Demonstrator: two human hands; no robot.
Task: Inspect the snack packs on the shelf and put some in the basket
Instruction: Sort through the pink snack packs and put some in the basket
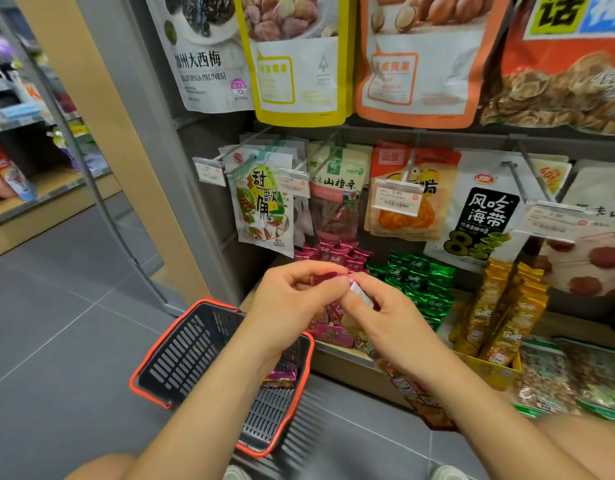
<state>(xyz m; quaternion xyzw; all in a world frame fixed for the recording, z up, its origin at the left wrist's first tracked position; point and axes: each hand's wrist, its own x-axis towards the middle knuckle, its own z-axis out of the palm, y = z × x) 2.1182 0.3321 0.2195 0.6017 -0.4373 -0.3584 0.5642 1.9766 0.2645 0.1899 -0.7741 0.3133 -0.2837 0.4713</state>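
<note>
Both my hands hold one small pink snack pack point(359, 293) in front of the low shelf. My left hand point(292, 299) pinches its left end and my right hand point(385, 317) pinches its right end. Behind them lie a pile of pink snack packs point(334, 252), green snack packs point(417, 275) and yellow snack packs point(500, 306). A black basket with an orange rim point(167, 344) stands on the floor below my left forearm. A pink pack point(280, 377) lies inside it.
Hanging bags fill the pegs above: a tamarind bag point(264, 209), a hawthorn strip bag point(335, 195), a seaweed bag point(483, 216). Price tags point(398, 199) stick out on peg arms. Grey floor tiles point(56, 306) spread to the left, with another shelf point(39, 188) beyond.
</note>
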